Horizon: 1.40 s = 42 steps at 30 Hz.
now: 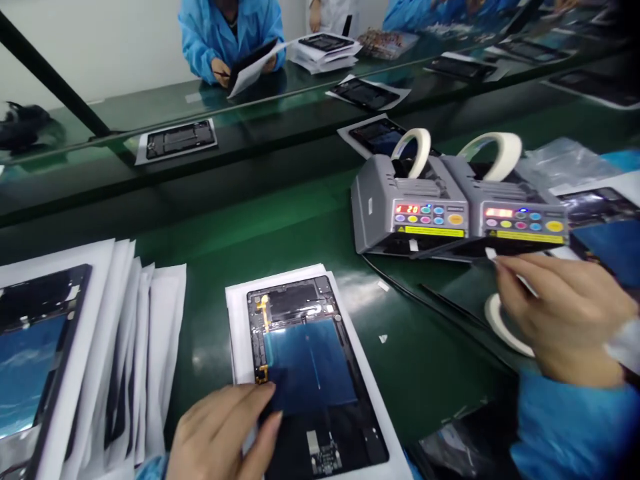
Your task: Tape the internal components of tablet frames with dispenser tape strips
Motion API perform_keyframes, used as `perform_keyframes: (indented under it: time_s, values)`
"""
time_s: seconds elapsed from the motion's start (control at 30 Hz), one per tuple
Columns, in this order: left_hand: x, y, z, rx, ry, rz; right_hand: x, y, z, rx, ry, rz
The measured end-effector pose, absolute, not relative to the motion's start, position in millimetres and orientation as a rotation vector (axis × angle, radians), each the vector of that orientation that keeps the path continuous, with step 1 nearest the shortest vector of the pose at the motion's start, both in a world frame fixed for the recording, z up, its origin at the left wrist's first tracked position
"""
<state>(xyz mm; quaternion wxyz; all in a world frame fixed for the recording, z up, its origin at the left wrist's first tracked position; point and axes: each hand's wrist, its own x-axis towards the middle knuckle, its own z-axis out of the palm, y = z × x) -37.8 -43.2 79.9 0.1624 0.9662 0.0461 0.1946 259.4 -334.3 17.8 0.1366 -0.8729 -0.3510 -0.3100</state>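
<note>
Head view: green surface (210,347) extends beneath both grips. Ahead of them, a raised glass shelf (300,97) carries several dark device panels on white sheets. Beyond the left grip (225,433), across the shelf, a person in a blue coat (193,40) holds a dark panel and a white sheet.

To the left of the left grip stands a row of white sheets (145,333) with a large open-backed device (45,347) at its near side. Two grey tape dispensers (373,200) (525,197), side by side, sit ahead of the right grip (565,313); both displays are lit red, the nearer to the left grip reading 20 in its last digits.

Open-backed tablet (310,367) lies flat on white paper (237,327), directly at the left grip. A blue film covers its middle. Left grip: fingertips and thumb slightly apart, at the tablet's left edge, nothing pinched. Right grip: fingertips pressed together on a short white strip (491,253) at the front of one dispenser.

Each dispenser bears a cream tape roll (423,150) (505,157); a loose ring (495,320) lies beside the right grip. Black cable (415,297) runs between the grips. Two small white scraps (383,286) (383,339) lie there too.
</note>
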Motion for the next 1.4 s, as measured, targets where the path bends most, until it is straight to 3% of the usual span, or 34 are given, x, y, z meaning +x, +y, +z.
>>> perform_keyframes:
  time_s: [0.17,0.33,0.47,0.6,0.77,1.07,1.4]
  values:
    - [15,-59,75,2.787,0.021,0.29,212,-270,33,-2.135,-1.454,-0.651]
    - [62,-60,52,2.922,0.104,-0.061,207,-211,10,-2.001,-1.582,-0.32]
    - [82,-59,45,2.947,0.108,-0.088,214,-213,-6,-1.955,-1.588,-0.172]
    - [98,-61,47,3.044,-0.179,-0.197,222,-226,-6,-1.875,-1.431,-0.069]
    - [116,-71,49,3.145,-0.367,-0.331,229,-229,-1,-1.815,-1.354,-0.084]
    - [111,-78,44,3.207,-0.182,-0.181,227,-229,3,-1.739,-1.431,-0.215]
    - [102,-69,27,2.851,0.357,-0.012,213,-219,-6,-1.834,-1.555,-0.031]
